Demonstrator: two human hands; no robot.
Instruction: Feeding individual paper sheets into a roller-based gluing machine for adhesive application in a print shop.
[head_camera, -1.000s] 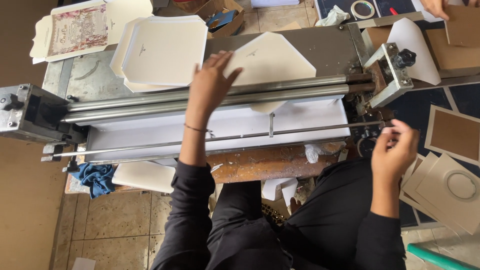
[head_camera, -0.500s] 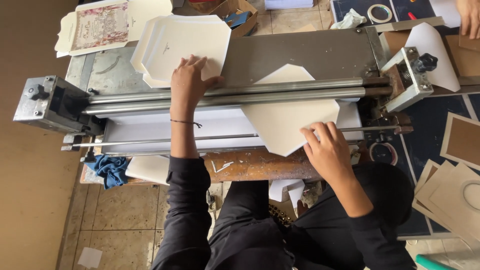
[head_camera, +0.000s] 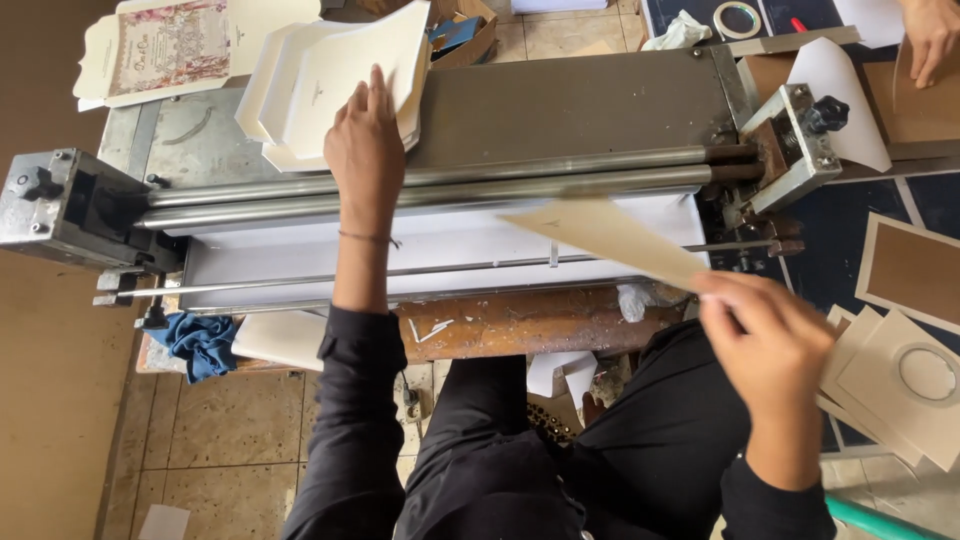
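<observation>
My right hand (head_camera: 765, 335) pinches one cream pointed card sheet (head_camera: 610, 235) clear of the steel rollers (head_camera: 520, 185); left hand (head_camera: 365, 140) lies flat, fingers spread, on the cream card stack (head_camera: 330, 70) beyond them.

Both arms are covered by long black sleeves (head_camera: 350, 420) that end above the wrists, and the lap is covered by black clothing of the same plain cloth. A thin dark band (head_camera: 366, 238) is worn around the wrist of the left hand (head_camera: 365, 140). The right hand (head_camera: 768, 340) is bare, with nothing worn on its fingers.
</observation>
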